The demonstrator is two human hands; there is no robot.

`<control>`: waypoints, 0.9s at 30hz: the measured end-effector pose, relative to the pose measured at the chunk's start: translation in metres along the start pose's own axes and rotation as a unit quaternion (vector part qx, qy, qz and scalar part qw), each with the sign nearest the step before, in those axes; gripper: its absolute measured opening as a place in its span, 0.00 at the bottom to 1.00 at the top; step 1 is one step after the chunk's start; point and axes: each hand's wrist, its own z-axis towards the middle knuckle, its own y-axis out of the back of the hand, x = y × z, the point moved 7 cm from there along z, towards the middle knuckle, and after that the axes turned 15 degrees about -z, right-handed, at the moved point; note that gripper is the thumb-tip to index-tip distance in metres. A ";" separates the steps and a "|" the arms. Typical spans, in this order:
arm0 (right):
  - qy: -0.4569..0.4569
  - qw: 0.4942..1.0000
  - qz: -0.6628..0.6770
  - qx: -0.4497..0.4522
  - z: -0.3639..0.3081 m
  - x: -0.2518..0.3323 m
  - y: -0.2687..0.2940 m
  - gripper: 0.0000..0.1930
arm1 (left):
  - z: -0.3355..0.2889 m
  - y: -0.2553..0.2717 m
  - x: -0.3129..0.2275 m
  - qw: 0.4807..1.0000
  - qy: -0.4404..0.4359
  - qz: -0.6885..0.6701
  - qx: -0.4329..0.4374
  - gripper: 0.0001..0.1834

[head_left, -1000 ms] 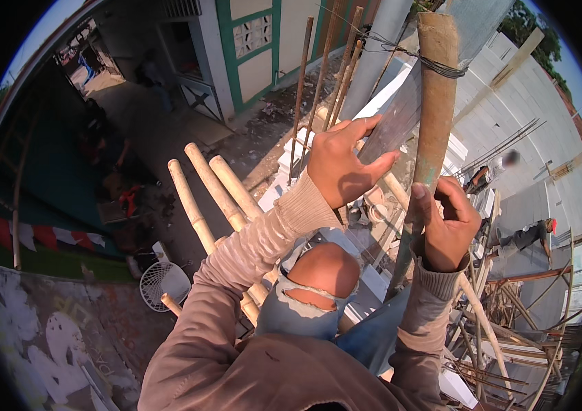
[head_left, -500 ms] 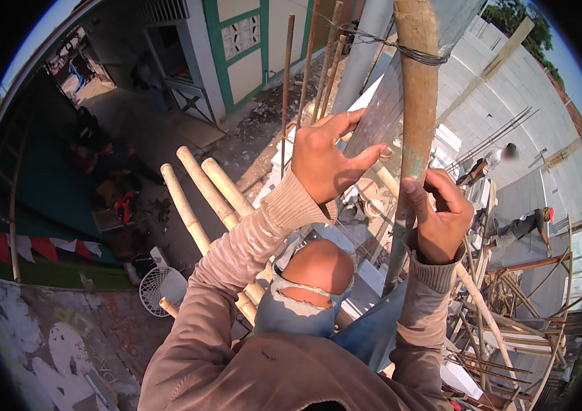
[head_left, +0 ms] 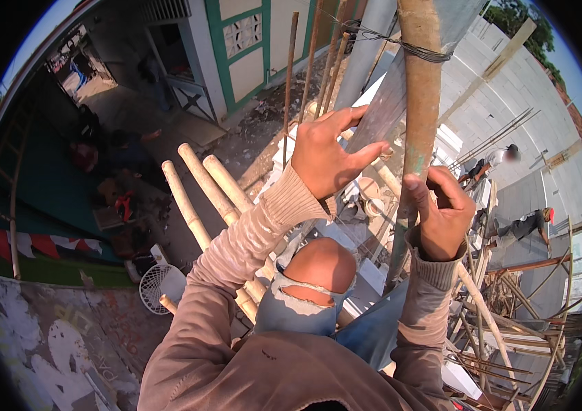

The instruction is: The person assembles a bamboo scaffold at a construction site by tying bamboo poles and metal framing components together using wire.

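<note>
High on the scaffold, you are looking straight down past your own bent knee [head_left: 318,267], bare through a torn patch in your jeans, to the ground far below. Your left hand [head_left: 325,154] lies flat against a grey metal sheet [head_left: 387,109] that runs up toward the top edge of the view; its fingers are spread and stretched out over the sheet's face, thumb pointing right along the lower edge, gripping nothing. Just beside the sheet, to the right, stands an upright bamboo pole [head_left: 418,103], rusty brown with green stains, bound near the top by a loop of dark wire [head_left: 401,44]. Your right hand [head_left: 445,216] sits against this pole lower down, fingers curled in toward the palm and thumb raised along the pole's side; whether they fully clasp the pole or something small against it, you cannot tell from here. Both sleeves are tan knit, cuffs ribbed.

Below your left forearm, three pale bamboo poles [head_left: 202,185] slant down toward a white fan guard [head_left: 161,288] on the ground. Thin steel bars [head_left: 291,75] rise near a green-framed door [head_left: 243,48]. At the right, another person [head_left: 524,226] lies stretched across a grey roof, well apart from you.
</note>
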 end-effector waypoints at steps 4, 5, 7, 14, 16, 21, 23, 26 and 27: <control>-0.006 1.000 0.003 -0.003 0.000 0.000 -0.001 0.13 | 0.000 0.000 0.002 1.000 -0.007 0.003 0.006 0.28; -0.005 1.000 -0.001 -0.001 0.001 -0.001 -0.001 0.13 | 0.000 -0.001 0.004 1.000 -0.002 -0.009 0.014 0.28; -0.002 1.000 -0.009 0.002 0.002 -0.003 -0.002 0.13 | 0.001 0.001 0.007 0.999 0.008 -0.033 0.029 0.27; -0.011 0.999 0.027 -0.017 0.000 -0.009 -0.004 0.12 | -0.021 0.036 0.062 0.981 0.149 -0.125 0.014 0.18; -0.055 0.997 0.046 -0.022 -0.006 -0.012 -0.002 0.13 | -0.048 0.047 0.094 0.960 0.221 -0.171 -0.023 0.14; -0.099 0.991 0.051 -0.071 -0.014 -0.030 0.002 0.15 | -0.162 0.053 0.208 0.877 0.433 -0.196 -0.064 0.12; -0.090 0.993 0.019 -0.074 -0.014 -0.035 0.005 0.16 | -0.212 0.044 0.249 0.853 0.478 -0.200 -0.064 0.12; -0.059 0.994 0.036 -0.085 -0.015 -0.040 0.010 0.17 | -0.259 0.024 0.292 0.813 0.540 -0.199 -0.094 0.15; -0.063 0.992 0.050 -0.094 -0.015 -0.044 0.014 0.17 | -0.266 0.019 0.306 0.826 0.528 -0.178 -0.086 0.16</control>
